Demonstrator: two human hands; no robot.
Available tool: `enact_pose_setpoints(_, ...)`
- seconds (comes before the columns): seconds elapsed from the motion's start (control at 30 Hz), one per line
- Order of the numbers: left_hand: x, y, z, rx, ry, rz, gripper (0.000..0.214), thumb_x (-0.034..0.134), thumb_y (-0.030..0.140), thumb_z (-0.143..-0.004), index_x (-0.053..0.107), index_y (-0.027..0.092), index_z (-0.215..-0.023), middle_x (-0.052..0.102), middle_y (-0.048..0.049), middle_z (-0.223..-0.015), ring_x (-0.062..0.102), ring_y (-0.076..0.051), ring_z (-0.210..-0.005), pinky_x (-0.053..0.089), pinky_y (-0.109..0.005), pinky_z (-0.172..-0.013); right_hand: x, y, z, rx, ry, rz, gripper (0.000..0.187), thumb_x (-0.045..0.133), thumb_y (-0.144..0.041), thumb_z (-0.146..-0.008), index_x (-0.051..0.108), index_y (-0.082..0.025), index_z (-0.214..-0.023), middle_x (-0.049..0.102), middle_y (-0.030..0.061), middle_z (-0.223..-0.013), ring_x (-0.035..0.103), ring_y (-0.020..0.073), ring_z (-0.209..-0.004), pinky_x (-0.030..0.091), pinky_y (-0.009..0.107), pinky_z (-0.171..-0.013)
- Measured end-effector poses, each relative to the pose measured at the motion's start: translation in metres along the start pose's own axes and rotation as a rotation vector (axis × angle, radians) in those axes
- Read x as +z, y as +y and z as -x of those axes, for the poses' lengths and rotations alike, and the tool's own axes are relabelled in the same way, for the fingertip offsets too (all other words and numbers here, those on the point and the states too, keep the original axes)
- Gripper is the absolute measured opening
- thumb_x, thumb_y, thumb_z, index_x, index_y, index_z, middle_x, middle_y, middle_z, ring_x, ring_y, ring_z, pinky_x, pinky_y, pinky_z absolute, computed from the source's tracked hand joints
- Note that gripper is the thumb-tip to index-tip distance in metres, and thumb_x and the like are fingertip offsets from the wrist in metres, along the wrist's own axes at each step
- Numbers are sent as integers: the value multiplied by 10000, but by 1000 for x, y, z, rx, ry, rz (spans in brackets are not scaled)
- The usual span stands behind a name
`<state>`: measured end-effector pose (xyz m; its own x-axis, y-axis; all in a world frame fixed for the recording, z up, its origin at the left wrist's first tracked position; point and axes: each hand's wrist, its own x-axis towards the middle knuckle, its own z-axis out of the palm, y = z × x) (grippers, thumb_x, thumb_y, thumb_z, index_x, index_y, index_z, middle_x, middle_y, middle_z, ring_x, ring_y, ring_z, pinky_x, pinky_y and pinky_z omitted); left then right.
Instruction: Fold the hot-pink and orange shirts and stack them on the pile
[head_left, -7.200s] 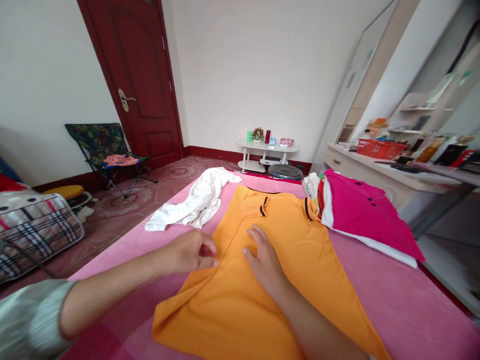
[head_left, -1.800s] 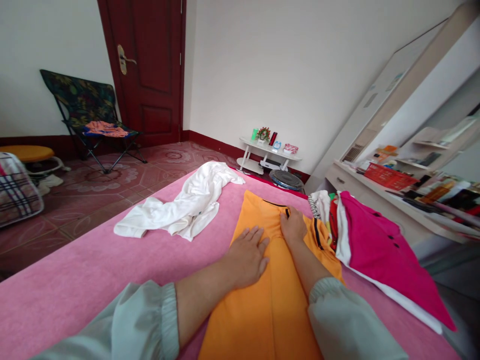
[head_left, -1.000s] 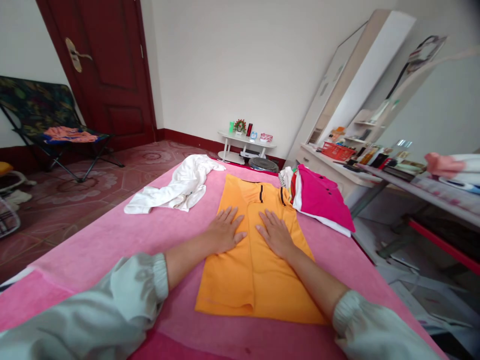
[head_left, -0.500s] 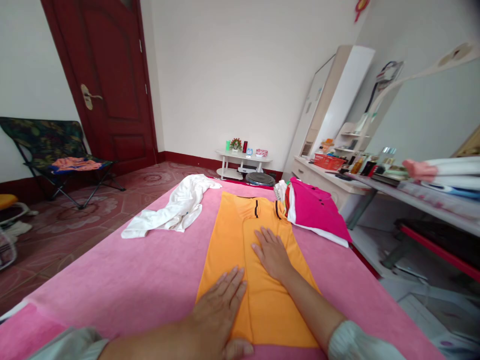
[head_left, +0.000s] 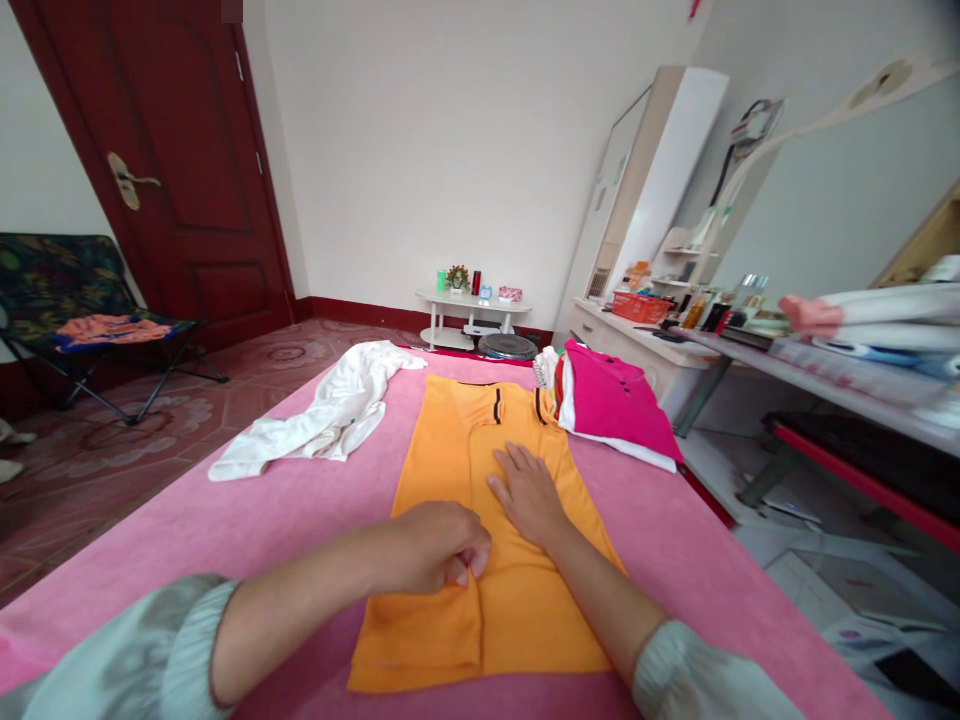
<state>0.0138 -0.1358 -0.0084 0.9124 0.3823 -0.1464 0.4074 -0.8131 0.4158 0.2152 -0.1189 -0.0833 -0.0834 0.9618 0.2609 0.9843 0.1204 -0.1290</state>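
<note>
A yellow polo shirt [head_left: 540, 610] with black-striped trim lies face down or folded on the pink bedspread [head_left: 300, 530]; I cannot tell which. One side is folded inward, its edge running down the middle. My left hand [head_left: 439, 550] pinches that folded edge near the shirt's lower half, fingertips closed on the cloth and lifting it slightly. Higher up and to the right, my right hand [head_left: 529, 495] rests flat on the shirt, fingers spread.
A crumpled white garment [head_left: 330, 410] lies at the bed's far left. Folded clothes with a magenta shirt [head_left: 619, 400] on top sit at the far right. Beyond are a low white table [head_left: 472, 305], a folding chair [head_left: 97, 330] and a cluttered dressing table [head_left: 652, 335].
My left hand has gone from lying flat on the shirt to pinching its folded edge. My right hand stays flat on the cloth. The view has shifted a little.
</note>
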Motion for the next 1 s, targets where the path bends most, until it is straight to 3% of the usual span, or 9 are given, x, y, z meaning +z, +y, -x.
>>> enact_pose_setpoints(0.17, 3, 3, -4, 96, -87, 80, 151, 628, 54, -709, 631, 190, -776, 605, 27, -759, 543, -109, -689, 396, -189, -632, 2, 3, 0, -7, 16, -32, 471, 371, -415, -926, 454, -191, -1332, 377, 119, -1443, 301, 255, -1332, 222, 443, -1073)
enact_pose_setpoints(0.33, -7, -19, -34, 71, -283, 366, 236, 652, 326, -755, 643, 203, -957, 612, 29, -688, 585, -126, -617, 434, -203, -565, 2, 8, 0, -39, 45, -94, 427, 421, -357, -913, 511, -169, -1287, 443, 115, -1395, 358, 231, -1298, 243, 391, -1080)
enact_pose_setpoints(0.37, -8, -29, -44, 39, -204, 385, 226, 612, 332, -784, 648, 197, -961, 624, 21, -689, 604, -136, -632, 451, -212, -581, 1, 9, 0, -39, 50, -105, 417, 430, -343, -910, 522, -163, -1275, 463, 115, -1377, 379, 223, -1282, 251, 376, -1078)
enact_pose_setpoints(0.43, -9, -52, -66, -37, 145, 285, 213, 551, 289, -814, 664, 186, -962, 667, -19, -804, 635, -168, -770, 482, -248, -700, -1, 10, -1, -33, 65, -117, 393, 441, -323, -904, 542, -162, -1248, 500, 109, -1339, 423, 210, -1239, 281, 352, -1062)
enact_pose_setpoints(0.5, -3, -78, -86, -128, 524, 96, 318, 551, 282, -812, 629, 189, -1105, 637, -80, -1107, 582, -217, -1041, 436, -313, -909, -4, 13, -3, -44, 80, -98, 370, 449, -313, -899, 553, -178, -1227, 528, 94, -1301, 458, 206, -1189, 324, 342, -1028)
enact_pose_setpoints(0.53, 1, -90, -93, -175, 615, 15, 401, 549, 313, -819, 579, 194, -1201, 565, -103, -1251, 512, -241, -1162, 379, -352, -993, -7, 15, -5, -69, 80, -74, 358, 453, -308, -897, 555, -192, -1220, 540, 84, -1282, 471, 204, -1165, 344, 338, -1006)
enact_pose_setpoints(0.7, 24, -122, -108, -323, 549, -162, 518, 357, 495, -906, 453, 242, -1347, 318, -96, -1484, 241, -284, -1375, 178, -485, -1106, -25, 35, -24, -213, 13, 187, 293, 433, -295, -903, 598, -221, -1134, 548, 81, -1250, 494, 214, -1100, 375, 366, -947)
enact_pose_setpoints(0.87, 26, -122, -106, -335, 509, -178, 551, 292, 532, -914, 415, 259, -1376, 268, -78, -1509, 187, -268, -1396, 148, -476, -1117, -30, 64, -56, -100, 62, 504, 294, 456, -299, -875, 681, -151, -993, 393, 142, -1418, 279, 316, -1314, 101, 522, -1091)
enact_pose_setpoints(1.0, 25, -122, -106, -324, 536, -143, 536, 316, 518, -910, 420, 265, -1371, 282, -80, -1504, 191, -272, -1394, 144, -492, -1115, -26, 71, -77, -13, 7, 546, 248, 508, -238, -824, 716, -144, -920, 561, 178, -1230, 323, 349, -1276, -26, 554, -1094)
